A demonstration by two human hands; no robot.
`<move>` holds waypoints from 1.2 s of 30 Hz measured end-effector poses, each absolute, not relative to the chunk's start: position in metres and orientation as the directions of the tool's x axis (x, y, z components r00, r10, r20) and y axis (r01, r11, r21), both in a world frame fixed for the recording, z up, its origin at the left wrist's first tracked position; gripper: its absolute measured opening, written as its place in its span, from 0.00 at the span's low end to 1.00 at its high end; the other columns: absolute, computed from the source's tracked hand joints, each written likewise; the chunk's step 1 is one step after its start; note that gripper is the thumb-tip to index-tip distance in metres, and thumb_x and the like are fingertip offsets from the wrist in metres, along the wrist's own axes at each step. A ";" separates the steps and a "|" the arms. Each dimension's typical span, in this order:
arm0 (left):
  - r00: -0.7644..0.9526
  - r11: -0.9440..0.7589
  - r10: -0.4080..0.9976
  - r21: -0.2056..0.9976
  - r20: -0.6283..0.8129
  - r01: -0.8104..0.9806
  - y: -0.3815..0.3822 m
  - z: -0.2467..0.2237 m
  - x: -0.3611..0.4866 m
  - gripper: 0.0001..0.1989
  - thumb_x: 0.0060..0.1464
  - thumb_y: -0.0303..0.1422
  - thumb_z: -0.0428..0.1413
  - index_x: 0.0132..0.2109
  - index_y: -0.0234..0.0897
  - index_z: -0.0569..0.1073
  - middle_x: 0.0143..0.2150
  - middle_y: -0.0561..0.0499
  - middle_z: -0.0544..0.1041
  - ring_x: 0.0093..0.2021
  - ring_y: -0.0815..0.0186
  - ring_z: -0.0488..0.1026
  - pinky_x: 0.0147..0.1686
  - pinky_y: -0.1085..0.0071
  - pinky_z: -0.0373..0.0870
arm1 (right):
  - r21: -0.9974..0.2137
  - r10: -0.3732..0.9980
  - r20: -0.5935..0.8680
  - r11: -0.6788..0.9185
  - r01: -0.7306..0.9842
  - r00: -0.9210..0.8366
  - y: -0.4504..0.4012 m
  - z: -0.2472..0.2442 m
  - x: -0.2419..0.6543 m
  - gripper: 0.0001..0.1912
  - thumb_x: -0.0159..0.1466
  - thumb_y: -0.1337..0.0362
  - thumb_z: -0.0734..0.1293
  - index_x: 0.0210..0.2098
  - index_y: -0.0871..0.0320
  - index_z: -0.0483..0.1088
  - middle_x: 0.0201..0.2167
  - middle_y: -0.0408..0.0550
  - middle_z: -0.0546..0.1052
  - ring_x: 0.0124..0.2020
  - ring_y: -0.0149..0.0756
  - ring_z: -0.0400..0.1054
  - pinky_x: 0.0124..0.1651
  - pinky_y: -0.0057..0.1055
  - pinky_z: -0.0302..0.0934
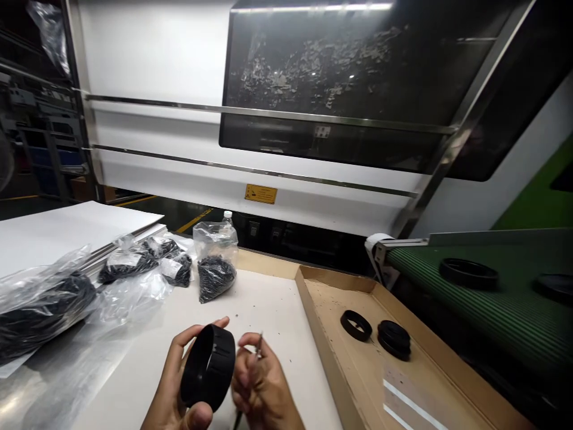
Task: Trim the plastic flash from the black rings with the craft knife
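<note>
We judge the step in hand to be close work on the black ring (222, 365), held in our left grip (168, 382), fingers and thumb curled around its wall. It tilts, its outer side toward our right grip (266, 385), which is just beside it, pinched around a thin, blurred tool (259, 345). The next move, we think, calls for a steady left hold and careful aim with the tool.

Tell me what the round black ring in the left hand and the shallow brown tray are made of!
The round black ring in the left hand looks like dull, smooth plastic, with ridges that seem moulded; coated metal is possible. The shallow brown tray seems matte cardboard, with thin, folded-looking walls.
</note>
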State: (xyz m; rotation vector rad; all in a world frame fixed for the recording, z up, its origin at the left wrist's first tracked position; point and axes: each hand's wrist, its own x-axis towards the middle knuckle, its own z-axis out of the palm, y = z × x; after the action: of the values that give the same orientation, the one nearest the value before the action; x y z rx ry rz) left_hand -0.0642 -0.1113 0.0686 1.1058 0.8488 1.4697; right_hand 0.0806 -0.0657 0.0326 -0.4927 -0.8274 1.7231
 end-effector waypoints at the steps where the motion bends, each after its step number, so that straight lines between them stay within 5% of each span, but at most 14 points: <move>1: 0.000 -0.209 0.976 0.935 0.218 -0.286 -0.109 0.062 -0.059 0.43 0.37 0.62 0.60 0.58 0.52 0.58 0.68 0.44 0.64 0.69 0.48 0.56 0.65 0.52 0.54 | -0.762 0.946 0.057 -0.164 -0.627 -0.318 -0.069 0.034 0.076 0.26 0.53 0.47 0.78 0.39 0.56 0.66 0.17 0.33 0.61 0.15 0.20 0.46 0.17 0.20 0.42; 7: 0.126 -0.311 0.942 0.950 0.312 -0.023 -0.105 0.056 -0.041 0.36 0.47 0.55 0.59 0.60 0.59 0.56 0.72 0.51 0.54 0.73 0.51 0.40 0.68 0.42 0.44 | -0.909 0.955 0.013 -0.112 -0.401 -0.296 -0.083 0.049 0.078 0.25 0.53 0.45 0.76 0.30 0.61 0.69 0.20 0.41 0.65 0.17 0.24 0.52 0.19 0.24 0.43; 11: 0.183 -0.273 0.942 0.960 0.281 -0.068 -0.105 0.063 -0.047 0.36 0.46 0.54 0.61 0.61 0.56 0.60 0.70 0.50 0.58 0.73 0.51 0.44 0.69 0.49 0.45 | -0.924 0.955 0.006 -0.108 -0.366 -0.297 -0.085 0.058 0.082 0.23 0.58 0.46 0.73 0.27 0.61 0.67 0.19 0.41 0.64 0.18 0.24 0.52 0.21 0.25 0.42; 16: 0.226 -0.164 0.952 0.969 0.204 -0.186 -0.103 0.067 -0.055 0.37 0.43 0.55 0.63 0.59 0.57 0.62 0.71 0.53 0.56 0.72 0.55 0.46 0.61 0.60 0.64 | -0.967 0.967 0.002 -0.063 -0.246 -0.255 -0.086 0.062 0.079 0.23 0.60 0.47 0.71 0.24 0.62 0.68 0.18 0.40 0.62 0.17 0.23 0.49 0.20 0.26 0.39; 23: 0.243 -0.178 0.950 0.979 0.197 -0.096 -0.103 0.064 -0.059 0.38 0.42 0.54 0.64 0.60 0.58 0.63 0.70 0.55 0.57 0.72 0.54 0.47 0.66 0.58 0.52 | -0.965 0.967 0.067 0.000 -0.262 -0.244 -0.085 0.055 0.075 0.23 0.57 0.47 0.73 0.25 0.62 0.69 0.21 0.44 0.67 0.21 0.27 0.55 0.23 0.26 0.44; 30: 0.182 -0.111 0.972 0.972 0.150 -0.209 -0.107 0.057 -0.062 0.42 0.40 0.58 0.63 0.58 0.47 0.60 0.63 0.43 0.64 0.64 0.47 0.61 0.61 0.57 0.57 | -0.988 0.996 0.047 0.036 -0.149 -0.072 -0.084 0.030 0.071 0.23 0.62 0.43 0.67 0.28 0.59 0.68 0.20 0.41 0.66 0.20 0.27 0.53 0.23 0.26 0.46; 36: 0.046 -0.227 0.973 0.974 0.227 0.004 -0.114 0.061 -0.078 0.40 0.40 0.55 0.64 0.56 0.43 0.60 0.55 0.41 0.70 0.59 0.50 0.66 0.57 0.59 0.60 | -0.976 0.996 0.030 0.046 -0.212 0.079 -0.074 0.026 0.074 0.24 0.51 0.46 0.77 0.32 0.58 0.70 0.18 0.39 0.68 0.18 0.25 0.55 0.20 0.22 0.48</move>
State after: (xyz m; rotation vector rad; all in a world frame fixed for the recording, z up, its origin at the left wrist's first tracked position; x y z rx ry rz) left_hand -0.0777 -0.1142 0.0605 1.4043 1.0652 1.3361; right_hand 0.0735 -0.0736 0.0263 -1.0575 -1.0139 1.2211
